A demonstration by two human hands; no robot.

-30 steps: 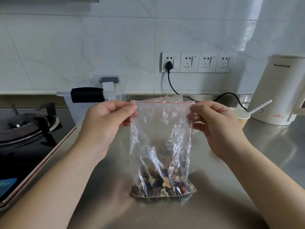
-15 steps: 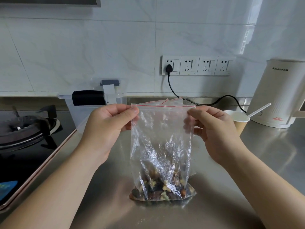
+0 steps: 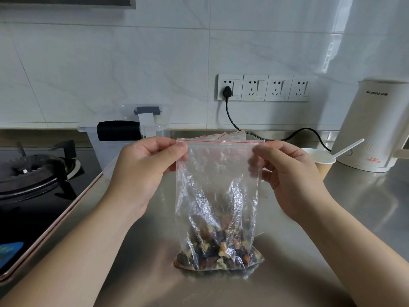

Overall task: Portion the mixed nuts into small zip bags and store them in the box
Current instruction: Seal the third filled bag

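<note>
A clear zip bag [image 3: 218, 187] with a red line along its top stands upright on the steel counter [image 3: 365, 218], mixed nuts [image 3: 218, 251] filling its bottom. My left hand [image 3: 143, 171] pinches the bag's top left corner. At the top right corner my right hand [image 3: 287, 173] pinches the seal. Behind the bag lie more empty zip bags [image 3: 228, 135], mostly hidden. A clear plastic box [image 3: 106, 149] with a black handle and a raised lid stands at the back left, behind my left hand.
A gas stove [image 3: 33, 173] fills the left side beside the counter. At the back right stand a paper cup [image 3: 321, 161] with a white spoon and a cream appliance [image 3: 376, 127]. A black cord [image 3: 234, 120] runs from the wall socket along the backsplash.
Both hands keep hold of the bag's top corners; the top strip now looks flat and taut. The view has tilted slightly, so everything sits a little lower.
</note>
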